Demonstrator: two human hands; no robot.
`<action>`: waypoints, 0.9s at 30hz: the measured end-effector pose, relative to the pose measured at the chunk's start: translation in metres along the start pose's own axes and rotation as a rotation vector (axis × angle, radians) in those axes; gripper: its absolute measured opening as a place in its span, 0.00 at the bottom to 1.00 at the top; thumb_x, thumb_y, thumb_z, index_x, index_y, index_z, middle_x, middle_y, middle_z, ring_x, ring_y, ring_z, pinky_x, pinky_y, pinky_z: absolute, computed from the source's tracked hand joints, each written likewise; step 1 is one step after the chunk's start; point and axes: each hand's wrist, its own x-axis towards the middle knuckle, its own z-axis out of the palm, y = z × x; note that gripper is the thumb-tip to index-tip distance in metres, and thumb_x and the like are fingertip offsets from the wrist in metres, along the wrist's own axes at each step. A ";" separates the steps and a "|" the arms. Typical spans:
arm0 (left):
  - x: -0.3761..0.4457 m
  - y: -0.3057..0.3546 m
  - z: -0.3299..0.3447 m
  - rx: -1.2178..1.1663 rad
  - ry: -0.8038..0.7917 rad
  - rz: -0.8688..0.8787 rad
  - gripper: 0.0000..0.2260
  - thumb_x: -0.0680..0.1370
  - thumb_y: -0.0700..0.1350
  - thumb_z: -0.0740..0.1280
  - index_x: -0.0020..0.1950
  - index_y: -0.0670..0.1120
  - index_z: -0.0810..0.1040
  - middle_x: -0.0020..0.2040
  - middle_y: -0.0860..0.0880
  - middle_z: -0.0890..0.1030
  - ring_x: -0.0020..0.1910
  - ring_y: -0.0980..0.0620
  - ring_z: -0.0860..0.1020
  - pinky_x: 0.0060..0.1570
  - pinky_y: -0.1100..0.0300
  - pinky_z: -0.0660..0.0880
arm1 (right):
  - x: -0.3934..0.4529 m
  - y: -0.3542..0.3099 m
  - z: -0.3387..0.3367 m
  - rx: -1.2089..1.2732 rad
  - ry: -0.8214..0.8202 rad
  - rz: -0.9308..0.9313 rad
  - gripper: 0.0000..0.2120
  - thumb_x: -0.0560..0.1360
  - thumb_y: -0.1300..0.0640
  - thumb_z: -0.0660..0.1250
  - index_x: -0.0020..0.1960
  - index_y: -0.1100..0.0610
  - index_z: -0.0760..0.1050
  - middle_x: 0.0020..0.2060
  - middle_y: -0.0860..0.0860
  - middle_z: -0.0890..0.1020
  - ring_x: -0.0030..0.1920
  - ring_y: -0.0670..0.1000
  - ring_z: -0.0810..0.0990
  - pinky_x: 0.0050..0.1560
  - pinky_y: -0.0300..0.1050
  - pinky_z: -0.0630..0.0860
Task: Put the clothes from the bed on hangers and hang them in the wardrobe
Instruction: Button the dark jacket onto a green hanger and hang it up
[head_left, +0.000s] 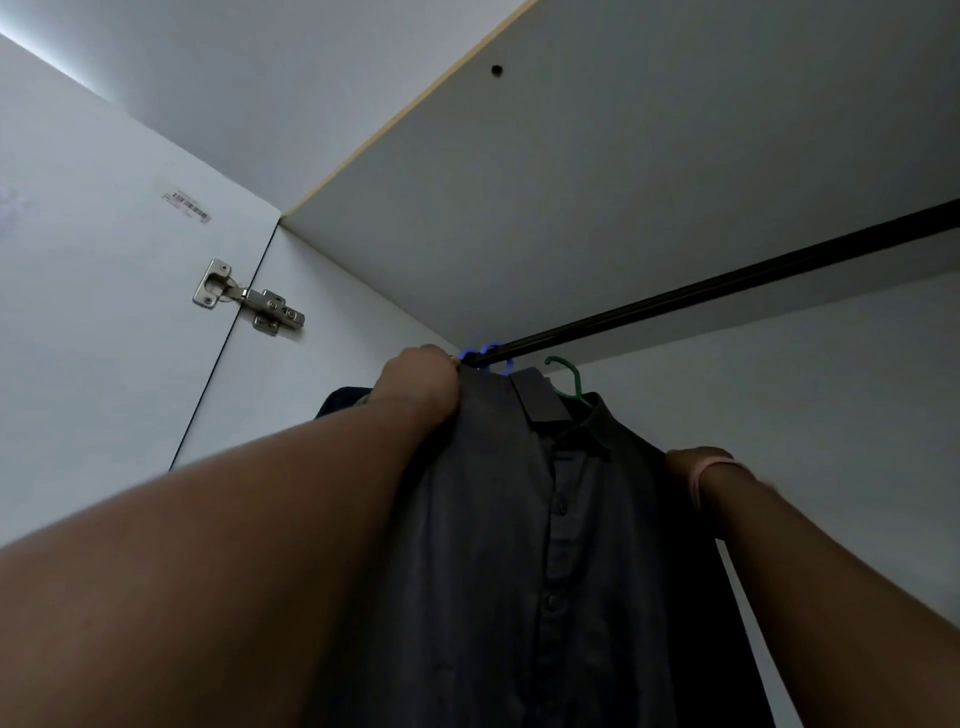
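Up inside the wardrobe (623, 171), the left hand (423, 382) grasps the dark shirt (519, 519) at its shoulder beside the blue hanger hook (485, 353) on the rail (727, 283), while the right hand (691, 460) hides behind the shirt, grip unreadable.

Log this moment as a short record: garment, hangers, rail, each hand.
garment: dark grey button-up shirt, hanging below the rail
hangers: blue plastic hanger hook over the rail; green plastic hanger hook just below it
rail: dark metal wardrobe rail
left hand: at the shirt's shoulder by the blue hook, grip hidden
right hand: mostly hidden behind the shirt
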 end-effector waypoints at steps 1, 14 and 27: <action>0.005 0.001 0.000 0.013 0.004 0.012 0.14 0.85 0.46 0.57 0.65 0.44 0.78 0.59 0.42 0.80 0.54 0.41 0.78 0.47 0.55 0.69 | 0.000 -0.003 -0.002 -0.006 -0.007 -0.001 0.21 0.85 0.55 0.49 0.74 0.62 0.66 0.73 0.59 0.69 0.71 0.58 0.70 0.67 0.43 0.67; 0.032 -0.001 0.001 0.148 0.028 0.029 0.16 0.86 0.44 0.56 0.71 0.45 0.76 0.64 0.42 0.77 0.62 0.42 0.77 0.54 0.55 0.71 | 0.036 -0.026 0.006 -0.075 -0.016 -0.146 0.20 0.86 0.59 0.52 0.75 0.65 0.65 0.74 0.59 0.68 0.72 0.57 0.69 0.68 0.44 0.67; 0.024 -0.004 0.016 -0.043 0.344 -0.029 0.16 0.87 0.49 0.54 0.61 0.38 0.73 0.58 0.38 0.78 0.56 0.37 0.78 0.46 0.53 0.68 | 0.082 -0.039 0.042 0.120 -0.002 -0.130 0.23 0.87 0.55 0.48 0.79 0.65 0.56 0.77 0.63 0.61 0.75 0.62 0.63 0.74 0.49 0.62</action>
